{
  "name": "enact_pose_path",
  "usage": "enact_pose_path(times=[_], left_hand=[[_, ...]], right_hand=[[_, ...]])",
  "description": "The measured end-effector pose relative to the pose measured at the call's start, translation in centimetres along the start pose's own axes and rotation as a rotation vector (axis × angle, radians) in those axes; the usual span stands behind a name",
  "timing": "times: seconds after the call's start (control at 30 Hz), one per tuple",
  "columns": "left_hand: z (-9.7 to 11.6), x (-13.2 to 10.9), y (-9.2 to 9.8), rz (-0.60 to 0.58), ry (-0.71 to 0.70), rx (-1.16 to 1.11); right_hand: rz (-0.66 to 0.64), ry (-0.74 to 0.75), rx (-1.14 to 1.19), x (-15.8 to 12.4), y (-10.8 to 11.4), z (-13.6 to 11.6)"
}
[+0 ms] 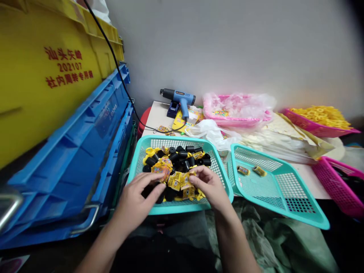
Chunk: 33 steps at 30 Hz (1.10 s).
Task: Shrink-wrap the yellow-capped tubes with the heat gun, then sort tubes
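A turquoise basket (133,170) in front of me holds a pile of black plastic cylinders (182,154), yellow plastic parts (150,151) and printed labels. My left hand (142,195) is over its near left side, thumb and index finger apart, the index fingertip at orange-printed labels (162,169). On the right, my right hand (210,185) pinches the edge of a yellow printed label (186,180) between thumb and fingers. More yellow labels (174,182) lie beside it, between the hands. My other left fingers are partly hidden.
A second turquoise basket (284,218) at right holds two labelled cylinders (259,171). Behind are a blue heat gun (182,99) with a black cord, and a pink basket (236,120) with plastic film. Yellow parts (321,116) fill another basket. Stacked crates (71,132) stand left.
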State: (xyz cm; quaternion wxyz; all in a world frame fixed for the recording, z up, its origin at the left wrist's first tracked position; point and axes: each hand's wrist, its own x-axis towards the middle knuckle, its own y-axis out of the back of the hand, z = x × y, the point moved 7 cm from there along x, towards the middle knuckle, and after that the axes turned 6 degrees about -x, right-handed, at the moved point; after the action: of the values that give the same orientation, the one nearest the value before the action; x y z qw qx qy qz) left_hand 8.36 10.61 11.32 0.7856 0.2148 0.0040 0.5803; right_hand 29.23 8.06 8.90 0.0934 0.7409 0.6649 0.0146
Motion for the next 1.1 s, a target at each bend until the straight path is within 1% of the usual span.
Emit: enact_pose_path(times=[0.07, 0.13, 0.23, 0.33, 0.4, 0.43, 0.47, 0.5, 0.57, 0.6, 0.63, 0.67, 0.73, 0.8, 0.83, 0.9, 0.93, 0.97, 1.0, 1.07, 1.1], left_hand=[[-0.3, -0.4, -2.1, -0.054, 0.182, -0.27], [-0.8, -0.8, -3.7, -0.079, 0.313, -0.462], [-1.5, -1.0, -4.6, -0.092, 0.396, -0.594], [-1.9, -1.2, -4.4, -0.141, 0.404, -0.589], [-1.7, -1.3, -3.4, -0.096, 0.328, -0.463], [-1.3, -1.3, -2.7, -0.051, 0.24, -0.351], [-0.5, -1.4, -1.9, 0.001, 0.105, -0.225], [0.6, -1.6, -1.3, 0.06, -0.063, -0.099], [2.9, -2.6, -0.4, 0.175, -0.407, 0.115], [3.8, -3.3, -0.3, 0.217, -0.546, 0.195], [4.4, -3.8, -0.3, 0.244, -0.65, 0.254], [4.8, -4.2, -0.4, 0.253, -0.714, 0.291], [5.2, -4.2, -0.7, 0.21, -0.745, 0.281], [5.1, -3.8, -0.8, 0.157, -0.702, 0.208], [5.1, -3.7, -0.8, 0.154, -0.688, 0.191], [5.1, -3.8, -0.8, 0.181, -0.714, 0.239], [5.2, -4.0, -0.9, 0.2, -0.74, 0.29], [5.2, -4.2, -1.1, 0.21, -0.762, 0.341], [5.1, -4.3, -1.3, 0.209, -0.776, 0.382], [4.9, -4.5, -1.7, 0.197, -0.783, 0.411], [4.8, -4.5, -1.8, 0.194, -0.77, 0.4]], right_hand=[[-0.064, -0.038, 0.142, -0.3, -1.8, 0.1], [-0.121, -0.079, 0.227, -0.6, -3.3, 0.3], [-0.161, -0.065, 0.276, -0.8, -4.5, 0.2], [-0.175, -0.027, 0.262, -0.9, -4.7, 0.1], [-0.137, -0.018, 0.243, -1.0, -4.4, 0.1], [-0.101, 0.015, 0.219, -1.1, -4.0, -0.1], [-0.063, 0.088, 0.182, -1.3, -3.7, -0.5], [-0.036, 0.19, 0.135, -1.5, -3.4, -1.2], [-0.027, 0.4, 0.058, -2.4, -3.4, -2.4], [-0.039, 0.467, 0.061, -2.8, -3.5, -2.8], [-0.056, 0.494, 0.099, -3.1, -3.6, -2.8], [-0.069, 0.49, 0.162, -3.2, -3.7, -2.6], [-0.06, 0.467, 0.297, -3.2, -3.8, -1.9], [-0.022, 0.452, 0.378, -3.1, -3.8, -1.3], [0.015, 0.424, 0.394, -2.9, -3.7, -0.8], [0.1, 0.302, 0.395, -2.4, -3.5, 0.2], [0.113, 0.22, 0.394, -2.2, -3.5, 0.7], [0.086, 0.142, 0.386, -2.0, -3.8, 1.1], [0.027, 0.078, 0.369, -1.9, -4.2, 1.2], [-0.117, 0.008, 0.311, -2.0, -5.2, 1.1], [-0.15, -0.006, 0.272, -2.1, -5.5, 0.9]])
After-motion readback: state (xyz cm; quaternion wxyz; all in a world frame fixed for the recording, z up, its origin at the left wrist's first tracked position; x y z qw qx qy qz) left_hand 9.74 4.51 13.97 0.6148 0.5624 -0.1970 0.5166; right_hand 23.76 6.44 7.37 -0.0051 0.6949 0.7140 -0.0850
